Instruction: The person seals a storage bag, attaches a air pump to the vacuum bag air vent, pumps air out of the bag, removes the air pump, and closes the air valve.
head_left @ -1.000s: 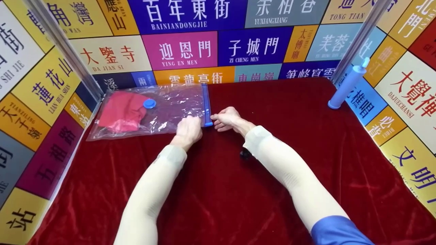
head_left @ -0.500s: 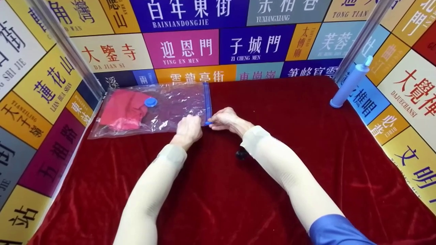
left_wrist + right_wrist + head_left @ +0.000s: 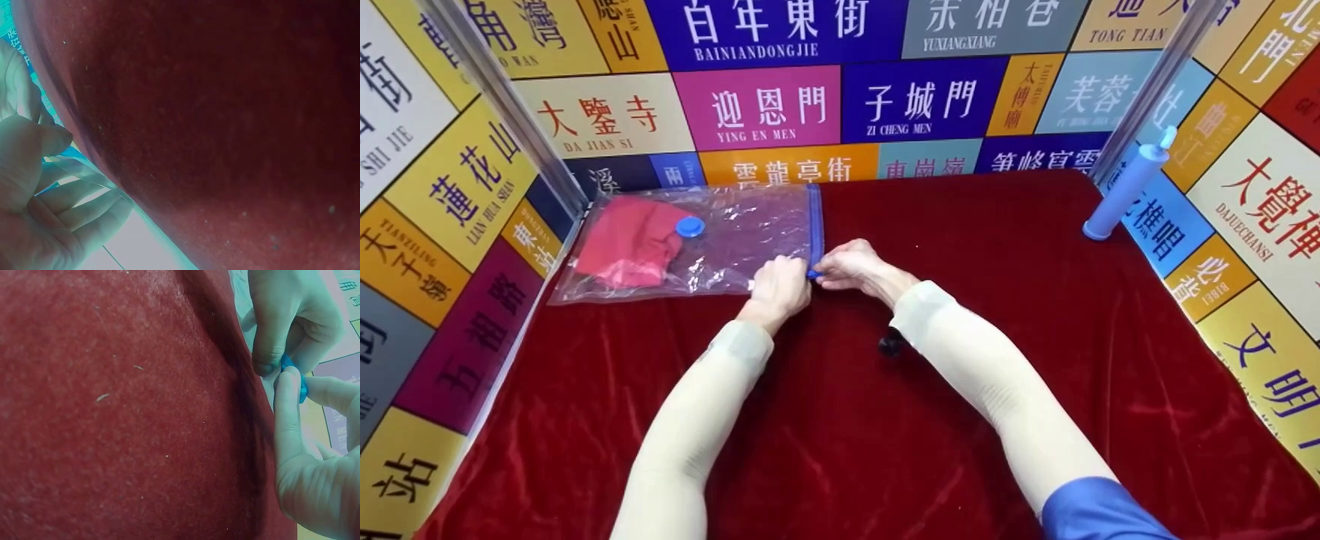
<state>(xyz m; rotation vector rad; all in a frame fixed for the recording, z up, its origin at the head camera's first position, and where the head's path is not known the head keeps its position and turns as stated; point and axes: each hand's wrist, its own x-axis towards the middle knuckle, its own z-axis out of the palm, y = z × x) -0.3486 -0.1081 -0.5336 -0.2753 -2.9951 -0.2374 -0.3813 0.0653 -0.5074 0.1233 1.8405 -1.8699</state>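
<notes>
A clear plastic vacuum storage bag (image 3: 746, 244) lies at the back left, with folded red cloth (image 3: 622, 244) inside. It has a round blue valve cap (image 3: 690, 226) and a blue zip strip (image 3: 815, 217) along its right end. My left hand (image 3: 781, 286) grips the bag's near edge beside the zip, thumb over the plastic in the left wrist view. Facing it, my right hand (image 3: 856, 266) pinches the blue zip slider (image 3: 304, 389) between thumb and finger at the strip's near end. The fingertips of both hands almost meet there.
A light blue hand pump (image 3: 1125, 193) stands upright at the back right, near a metal post (image 3: 1155, 90). Close to my right forearm, a small black object (image 3: 889, 343) sits on the dark red velvet cloth (image 3: 960, 465). Sign-printed panels (image 3: 765, 105) enclose the back and sides.
My right hand has moved slightly left and taken hold of the slider at the zip's near end. My left hand keeps its grip on the bag edge, shifting slightly.
</notes>
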